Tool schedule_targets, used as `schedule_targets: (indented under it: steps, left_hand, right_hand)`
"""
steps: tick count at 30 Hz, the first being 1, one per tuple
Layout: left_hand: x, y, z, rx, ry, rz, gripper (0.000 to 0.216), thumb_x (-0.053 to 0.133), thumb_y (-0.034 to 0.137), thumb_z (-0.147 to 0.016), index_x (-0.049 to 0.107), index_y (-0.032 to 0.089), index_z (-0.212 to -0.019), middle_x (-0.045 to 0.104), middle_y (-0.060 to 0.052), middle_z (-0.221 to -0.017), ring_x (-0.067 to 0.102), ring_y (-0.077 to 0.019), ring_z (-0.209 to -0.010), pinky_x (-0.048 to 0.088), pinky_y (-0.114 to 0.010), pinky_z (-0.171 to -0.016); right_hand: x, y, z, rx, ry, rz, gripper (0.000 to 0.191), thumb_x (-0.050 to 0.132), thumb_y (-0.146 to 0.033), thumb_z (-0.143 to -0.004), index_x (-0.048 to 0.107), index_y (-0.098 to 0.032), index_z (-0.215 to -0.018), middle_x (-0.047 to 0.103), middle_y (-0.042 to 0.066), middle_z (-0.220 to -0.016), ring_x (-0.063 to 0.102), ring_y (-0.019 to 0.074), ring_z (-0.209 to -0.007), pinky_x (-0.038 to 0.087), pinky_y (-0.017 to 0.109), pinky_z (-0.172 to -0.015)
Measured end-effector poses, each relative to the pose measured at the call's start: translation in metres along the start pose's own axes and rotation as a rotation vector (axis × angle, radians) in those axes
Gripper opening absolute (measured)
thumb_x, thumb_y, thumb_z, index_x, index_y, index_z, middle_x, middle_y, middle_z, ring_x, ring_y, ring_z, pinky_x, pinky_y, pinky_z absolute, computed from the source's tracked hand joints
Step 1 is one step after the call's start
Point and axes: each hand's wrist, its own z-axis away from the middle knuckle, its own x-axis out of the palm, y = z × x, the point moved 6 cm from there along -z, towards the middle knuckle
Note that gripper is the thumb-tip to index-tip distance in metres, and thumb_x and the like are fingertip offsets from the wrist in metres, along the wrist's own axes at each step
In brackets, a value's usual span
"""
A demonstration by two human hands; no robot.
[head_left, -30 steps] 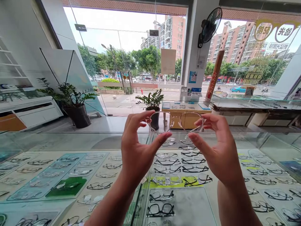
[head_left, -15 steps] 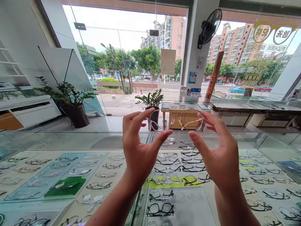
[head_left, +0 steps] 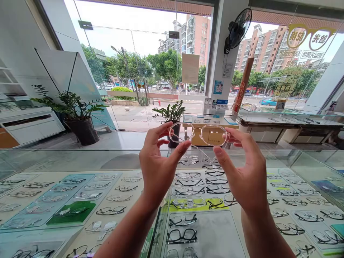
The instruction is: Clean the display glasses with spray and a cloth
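A pair of clear-framed eyeglasses (head_left: 214,126) is held up in the air between my two hands, above the glass display case. My left hand (head_left: 159,165) pinches the left rim and hinge side between fingers and thumb. On the other side, my right hand (head_left: 243,166) grips the right end of the frame, its thumb below the lens. One thin temple arm hangs down behind the lenses, toward the middle. Under my hands, several rows of eyeglasses (head_left: 182,235) lie inside the display case (head_left: 215,233).
A green cloth (head_left: 71,212) lies in the case at left. Beyond stand potted plants (head_left: 82,129), a small display table (head_left: 188,126), a glass counter (head_left: 279,120) and large windows onto the street. A black fan (head_left: 239,28) hangs on the pillar.
The eyeglasses have tilted, so the temple arm now shows hanging lower behind the lenses. Both hands keep their hold. The whole view has shifted slightly.
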Motion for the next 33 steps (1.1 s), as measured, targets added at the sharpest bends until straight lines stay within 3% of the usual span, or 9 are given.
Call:
schedule_targets:
  steps: [6,10,17,23,33]
  left_hand:
    - [-0.002,0.01,0.001,0.136,0.064,-0.085,0.06,0.096,0.045,-0.079,0.072,0.03,-0.131,0.072,-0.007,-0.125,0.069,-0.0245,-0.117,0.06,-0.04,-0.094]
    - [0.002,0.012,0.002,0.165,0.04,0.036,0.059,0.095,0.04,-0.082,0.068,0.028,-0.132,0.068,-0.008,-0.127,0.072,-0.0243,-0.116,0.06,-0.044,-0.104]
    - [0.0,0.014,0.002,0.214,0.083,-0.075,0.055,0.098,0.041,-0.079,0.073,0.028,-0.126,0.067,-0.003,-0.111,0.065,-0.0184,-0.095,0.056,-0.038,-0.089]
    - [0.0,0.019,0.002,0.2,0.082,-0.169,0.054,0.095,0.048,-0.081,0.073,0.028,-0.125,0.072,-0.006,-0.119,0.067,-0.0245,-0.111,0.054,-0.041,-0.09]
    - [0.007,0.021,0.01,0.286,0.106,-0.197,0.056,0.094,0.037,-0.082,0.07,0.027,-0.132,0.069,-0.007,-0.125,0.065,-0.0266,-0.116,0.057,-0.044,-0.1]
  right_hand:
    - [0.007,0.014,-0.001,0.08,-0.111,-0.061,0.045,0.07,-0.047,-0.102,0.066,-0.031,-0.143,0.075,0.011,-0.137,0.071,0.0327,-0.123,0.059,0.06,-0.105]
    - [0.011,0.019,0.0,0.122,-0.15,-0.107,0.047,0.068,-0.047,-0.104,0.062,-0.032,-0.147,0.073,0.01,-0.142,0.07,0.0324,-0.127,0.058,0.06,-0.107]
    - [0.016,0.027,-0.001,0.168,-0.182,-0.194,0.045,0.066,-0.049,-0.104,0.062,-0.03,-0.144,0.071,0.011,-0.142,0.069,0.0313,-0.128,0.056,0.06,-0.112]
    - [0.014,0.025,-0.001,0.143,-0.165,-0.19,0.045,0.067,-0.046,-0.104,0.06,-0.032,-0.146,0.071,0.01,-0.142,0.068,0.0314,-0.13,0.056,0.06,-0.113]
    - [0.013,0.03,-0.003,0.113,-0.144,-0.128,0.049,0.066,-0.038,-0.102,0.058,-0.034,-0.15,0.066,0.009,-0.152,0.067,0.0327,-0.133,0.059,0.061,-0.11]
